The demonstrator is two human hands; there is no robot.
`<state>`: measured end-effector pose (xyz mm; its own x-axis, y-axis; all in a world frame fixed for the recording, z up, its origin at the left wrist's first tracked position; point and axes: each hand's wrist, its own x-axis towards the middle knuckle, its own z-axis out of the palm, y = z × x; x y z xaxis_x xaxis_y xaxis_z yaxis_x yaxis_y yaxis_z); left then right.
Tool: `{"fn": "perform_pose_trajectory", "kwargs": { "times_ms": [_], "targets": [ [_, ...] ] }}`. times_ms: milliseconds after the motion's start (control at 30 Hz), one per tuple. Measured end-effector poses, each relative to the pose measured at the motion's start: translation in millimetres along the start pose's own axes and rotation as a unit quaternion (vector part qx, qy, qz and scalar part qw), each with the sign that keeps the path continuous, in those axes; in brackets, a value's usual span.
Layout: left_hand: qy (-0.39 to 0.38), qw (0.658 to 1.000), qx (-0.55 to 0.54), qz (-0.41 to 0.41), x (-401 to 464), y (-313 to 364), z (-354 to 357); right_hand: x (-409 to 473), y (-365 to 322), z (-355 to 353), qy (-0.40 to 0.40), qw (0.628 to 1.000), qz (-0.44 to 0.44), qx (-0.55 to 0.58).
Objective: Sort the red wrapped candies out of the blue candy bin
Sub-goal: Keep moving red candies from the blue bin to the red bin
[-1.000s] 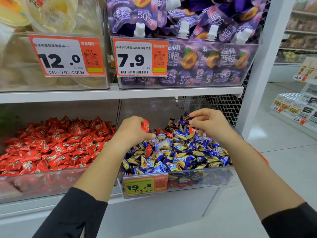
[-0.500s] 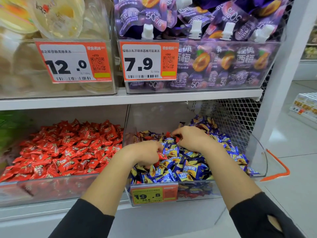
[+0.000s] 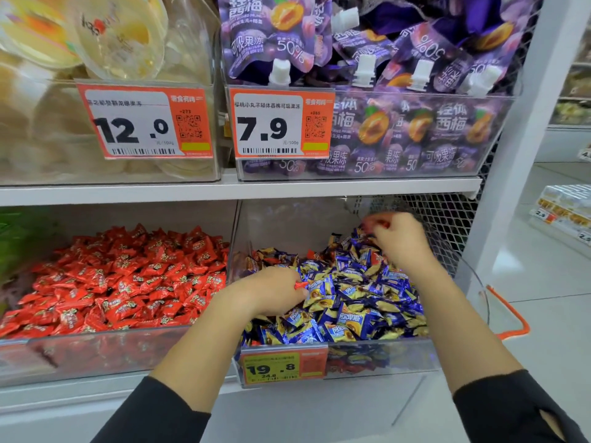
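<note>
Hands (image 3: 271, 290) (image 3: 396, 241) each pinch a red candy (image 3: 300, 285) above blue bin (image 3: 377, 356) tagged "19.8" (image 3: 283, 366).

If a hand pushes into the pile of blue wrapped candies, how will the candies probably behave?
The blue wrapped candies lie loosely heaped, so they would probably shift and slide aside. Their wrappers look glossy, so likely slippery. Each piece is small, so probably light.
</note>
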<state>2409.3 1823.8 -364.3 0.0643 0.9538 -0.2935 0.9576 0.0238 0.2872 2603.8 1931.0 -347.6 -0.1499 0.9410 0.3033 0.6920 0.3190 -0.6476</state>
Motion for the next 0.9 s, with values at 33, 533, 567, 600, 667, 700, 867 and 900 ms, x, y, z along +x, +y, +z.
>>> {"fn": "perform_pose_trajectory", "kwargs": {
  "times_ms": [33, 533, 567, 600, 667, 700, 867, 900],
  "targets": [
    [0.022, 1.000, -0.004, -0.007, 1.0, -0.8, 0.2, 1.6, 8.0, -8.7, 0.049, 0.999, 0.020, 0.006],
    [0.219, 0.954, -0.177, -0.103, 24.0, 0.7, -19.6, 0.6, 37.4, -1.1, -0.084, 0.989, 0.076, -0.100],
    [0.210, 0.958, -0.166, -0.105, 29.9, 2.1, -22.9, 0.8, 38.9, 0.9, -0.115, 0.984, 0.067, -0.118],
    [0.194, 0.964, -0.145, -0.108, 36.5, 5.1, -26.8, 0.7, 40.2, 2.3, -0.145, 0.979, 0.060, -0.133],
    [0.147, 0.977, -0.107, -0.110, 54.4, 14.7, -32.9, 1.1, 43.5, 3.4, -0.185, 0.973, 0.047, -0.130],
    [0.122, 0.982, -0.098, -0.106, 65.4, 19.9, -33.7, 0.7, 44.8, 3.1, -0.197, 0.972, 0.043, -0.123],
    [0.036, 0.993, -0.043, -0.102, 120.0, 33.4, -16.4, -0.1, 50.5, 3.2, -0.208, 0.972, 0.033, -0.101],
    [0.024, 0.994, -0.035, -0.101, 128.3, 33.4, -11.8, 0.5, 51.7, 3.4, -0.205, 0.974, 0.030, -0.092]
  ]
}}
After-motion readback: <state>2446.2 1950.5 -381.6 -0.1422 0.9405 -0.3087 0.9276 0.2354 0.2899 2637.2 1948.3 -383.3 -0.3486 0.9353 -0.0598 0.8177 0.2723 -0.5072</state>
